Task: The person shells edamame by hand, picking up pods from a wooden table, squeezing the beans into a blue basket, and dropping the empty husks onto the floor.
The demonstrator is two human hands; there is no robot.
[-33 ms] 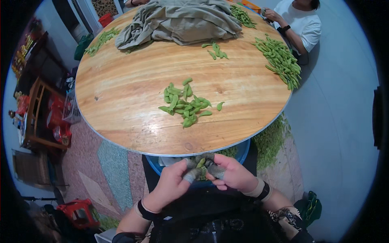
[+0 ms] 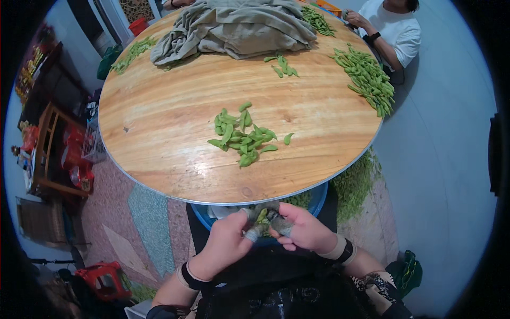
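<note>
Just below the near table edge, my left hand [image 2: 230, 235] and my right hand [image 2: 304, 229] meet over a blue basin [image 2: 320, 204]. Grey coverings wrap the thumbs and some fingertips of both. A green soybean pod [image 2: 261, 216] is pinched between them, partly hidden by the fingers. Beans or shells lie in the basin, along with something whitish. Beyond my hands, a loose pile of pods [image 2: 247, 139] rests on the round wooden table [image 2: 164, 135].
A grey-green cloth heap [image 2: 241, 32] covers the table's far side. More pods [image 2: 366, 80] lie along the right edge, where a person in a white shirt [image 2: 401, 26] sits. Empty-looking green shells [image 2: 353, 189] cover the floor at right. A red stool [image 2: 105, 280] stands lower left.
My hands have shifted only slightly; the thumbs sit a little differently around the pod between them. The table and its piles look the same.
</note>
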